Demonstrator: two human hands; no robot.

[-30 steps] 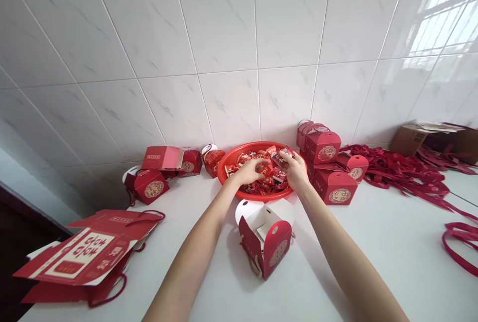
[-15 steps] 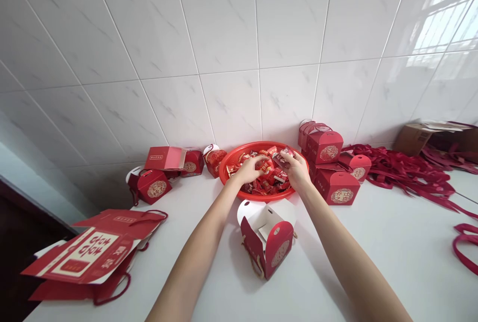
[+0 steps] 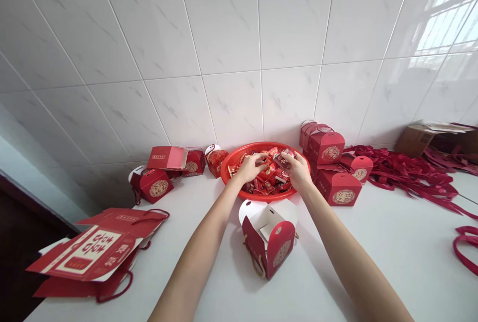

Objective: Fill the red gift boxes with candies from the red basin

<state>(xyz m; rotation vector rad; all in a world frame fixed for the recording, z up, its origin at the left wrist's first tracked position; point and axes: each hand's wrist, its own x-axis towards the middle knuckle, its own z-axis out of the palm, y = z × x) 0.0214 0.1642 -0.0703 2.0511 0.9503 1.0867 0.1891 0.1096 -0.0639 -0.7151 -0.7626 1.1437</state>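
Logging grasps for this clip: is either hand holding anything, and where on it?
The right hand grips a dark red packet by its right end. Whether the left hand holds anything cannot be told.

A: Can you see what the left hand (image 3: pixel 249 168) has at its fingertips?
B: I cannot tell; it is too small there. The print on the packet (image 3: pixel 282 161) in the right hand (image 3: pixel 299 172) is also too small for reading.
A: And the basket (image 3: pixel 225 172)?
B: The hands cover part of its rim, and the sweets (image 3: pixel 268 182) hide its bottom.
A: What is cut off?
B: The carton (image 3: pixel 413 140) and the loose ribbon (image 3: pixel 463 257), by the right edge. The table (image 3: pixel 317 287) is cut by the bottom edge.
A: The open box (image 3: pixel 287 237)?
B: Its front wall hides some of the inside.
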